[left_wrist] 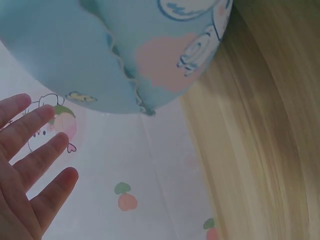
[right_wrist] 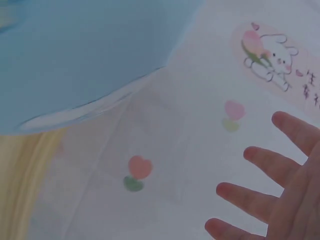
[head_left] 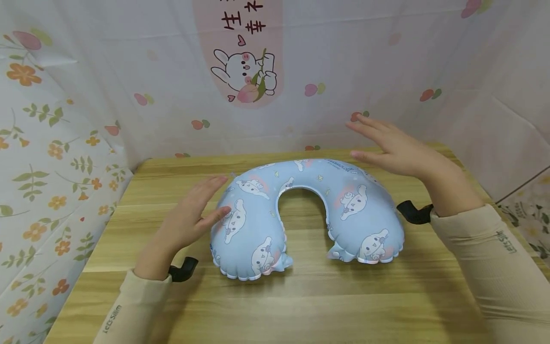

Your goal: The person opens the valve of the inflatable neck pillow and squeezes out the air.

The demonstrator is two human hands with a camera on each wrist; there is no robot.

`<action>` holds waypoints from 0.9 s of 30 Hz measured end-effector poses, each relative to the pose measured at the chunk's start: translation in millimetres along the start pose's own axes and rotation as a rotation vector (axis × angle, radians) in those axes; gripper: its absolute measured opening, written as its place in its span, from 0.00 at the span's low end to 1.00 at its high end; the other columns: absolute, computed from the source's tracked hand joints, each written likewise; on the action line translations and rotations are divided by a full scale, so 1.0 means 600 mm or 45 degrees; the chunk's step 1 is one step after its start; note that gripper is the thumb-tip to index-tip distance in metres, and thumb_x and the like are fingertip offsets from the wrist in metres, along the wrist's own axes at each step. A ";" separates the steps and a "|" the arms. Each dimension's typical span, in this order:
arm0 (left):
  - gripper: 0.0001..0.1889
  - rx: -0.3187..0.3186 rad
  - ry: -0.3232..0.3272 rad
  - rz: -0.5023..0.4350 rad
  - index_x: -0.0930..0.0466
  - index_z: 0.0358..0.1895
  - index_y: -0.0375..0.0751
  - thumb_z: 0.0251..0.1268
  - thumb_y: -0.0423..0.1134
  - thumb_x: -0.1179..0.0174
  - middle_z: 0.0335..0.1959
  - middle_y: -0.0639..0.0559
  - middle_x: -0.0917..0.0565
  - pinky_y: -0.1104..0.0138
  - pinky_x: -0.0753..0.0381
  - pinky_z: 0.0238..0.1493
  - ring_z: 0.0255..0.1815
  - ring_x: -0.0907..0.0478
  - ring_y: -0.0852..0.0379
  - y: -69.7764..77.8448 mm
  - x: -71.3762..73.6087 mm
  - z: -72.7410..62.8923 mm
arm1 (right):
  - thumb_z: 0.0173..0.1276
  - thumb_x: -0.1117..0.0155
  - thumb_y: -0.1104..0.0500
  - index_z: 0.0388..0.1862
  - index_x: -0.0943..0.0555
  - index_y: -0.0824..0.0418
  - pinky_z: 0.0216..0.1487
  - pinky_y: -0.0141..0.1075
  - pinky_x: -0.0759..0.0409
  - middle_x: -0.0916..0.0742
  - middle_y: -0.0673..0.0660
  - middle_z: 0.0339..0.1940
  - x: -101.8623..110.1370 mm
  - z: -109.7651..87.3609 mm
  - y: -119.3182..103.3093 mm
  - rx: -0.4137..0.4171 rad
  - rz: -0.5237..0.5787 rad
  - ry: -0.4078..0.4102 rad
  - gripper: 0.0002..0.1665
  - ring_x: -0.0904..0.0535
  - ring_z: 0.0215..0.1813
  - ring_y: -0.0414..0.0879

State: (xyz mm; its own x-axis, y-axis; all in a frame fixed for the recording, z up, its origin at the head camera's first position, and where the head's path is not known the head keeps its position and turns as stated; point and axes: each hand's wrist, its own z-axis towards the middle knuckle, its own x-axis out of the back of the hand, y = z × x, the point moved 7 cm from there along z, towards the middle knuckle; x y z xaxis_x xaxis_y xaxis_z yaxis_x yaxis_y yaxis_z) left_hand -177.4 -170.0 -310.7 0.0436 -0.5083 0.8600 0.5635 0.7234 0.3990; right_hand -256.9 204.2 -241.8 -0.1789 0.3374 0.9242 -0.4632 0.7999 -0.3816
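Observation:
A puffed-up light blue neck pillow (head_left: 249, 224), U-shaped and printed with white cartoon characters, lies on the wooden table with its opening toward me. My left hand (head_left: 193, 208) is beside its left arm, fingers extended, the thumb overlapping the pillow in the head view. Above the pillow's far right side is my right hand (head_left: 395, 148), with straight fingers and the thumb apart. Both wrist views show spread fingers clear of the pillow: the left hand (left_wrist: 25, 170) below its blue seamed side (left_wrist: 100, 55), the right hand (right_wrist: 280, 185) off to the right of its edge (right_wrist: 90, 75).
Behind the wooden table (head_left: 326, 306) hangs a white cloth (head_left: 343, 57) with a rabbit print and small fruit shapes. A flowered cloth (head_left: 51, 181) covers the left side. Black wrist mounts (head_left: 184, 270) stick out from both sleeves.

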 end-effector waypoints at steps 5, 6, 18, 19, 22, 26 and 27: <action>0.37 -0.046 -0.020 -0.001 0.37 0.75 0.43 0.65 0.47 0.35 0.73 0.44 0.30 0.42 0.38 0.72 0.75 0.37 0.41 0.004 -0.006 0.005 | 0.73 0.46 0.36 0.82 0.49 0.44 0.73 0.71 0.57 0.51 0.56 0.84 0.001 0.027 -0.029 0.014 -0.029 -0.043 0.44 0.58 0.82 0.65; 0.37 -0.055 -0.028 0.003 0.37 0.74 0.42 0.64 0.47 0.34 0.73 0.44 0.30 0.42 0.37 0.72 0.75 0.36 0.41 0.004 -0.008 0.006 | 0.73 0.46 0.35 0.82 0.49 0.43 0.74 0.70 0.57 0.51 0.56 0.84 0.000 0.033 -0.034 0.013 -0.033 -0.053 0.44 0.58 0.83 0.65; 0.38 -0.080 -0.073 0.016 0.35 0.73 0.44 0.62 0.52 0.33 0.70 0.45 0.27 0.44 0.34 0.71 0.73 0.34 0.44 0.008 -0.021 0.008 | 0.72 0.46 0.34 0.81 0.48 0.49 0.79 0.59 0.52 0.41 0.54 0.82 -0.031 0.103 -0.089 0.133 -0.026 -0.143 0.47 0.50 0.82 0.57; 0.38 -0.081 -0.074 0.017 0.34 0.73 0.44 0.62 0.52 0.33 0.70 0.45 0.27 0.45 0.34 0.70 0.72 0.33 0.44 0.008 -0.021 0.009 | 0.72 0.45 0.34 0.81 0.47 0.50 0.79 0.57 0.51 0.40 0.53 0.81 -0.033 0.108 -0.093 0.147 -0.024 -0.148 0.46 0.49 0.82 0.57; 0.38 -0.074 -0.082 0.013 0.34 0.72 0.45 0.61 0.53 0.33 0.70 0.47 0.28 0.46 0.33 0.70 0.72 0.33 0.45 0.008 -0.024 0.009 | 0.70 0.42 0.35 0.80 0.43 0.50 0.79 0.55 0.49 0.36 0.52 0.80 -0.041 0.125 -0.108 0.180 -0.024 -0.164 0.46 0.46 0.81 0.55; 0.37 -0.060 -0.091 0.012 0.33 0.72 0.46 0.61 0.54 0.34 0.71 0.48 0.28 0.46 0.33 0.70 0.73 0.33 0.46 0.008 -0.027 0.010 | 0.66 0.37 0.35 0.79 0.40 0.48 0.77 0.52 0.41 0.33 0.51 0.79 -0.055 0.146 -0.127 0.206 0.031 -0.200 0.47 0.36 0.77 0.53; 0.37 -0.056 -0.092 0.012 0.33 0.72 0.47 0.60 0.55 0.34 0.71 0.48 0.29 0.46 0.33 0.70 0.73 0.33 0.46 0.008 -0.027 0.010 | 0.66 0.36 0.35 0.78 0.39 0.48 0.77 0.51 0.41 0.34 0.51 0.79 -0.060 0.151 -0.131 0.211 0.037 -0.214 0.47 0.35 0.77 0.53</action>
State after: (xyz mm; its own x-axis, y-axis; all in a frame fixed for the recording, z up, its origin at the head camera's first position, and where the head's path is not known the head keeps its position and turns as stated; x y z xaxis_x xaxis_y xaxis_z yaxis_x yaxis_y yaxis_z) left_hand -180.3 -155.5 -321.1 -0.0100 -0.4654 0.8851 0.5991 0.7059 0.3779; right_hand -292.6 84.4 -243.9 -0.3294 0.2606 0.9075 -0.5898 0.6937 -0.4133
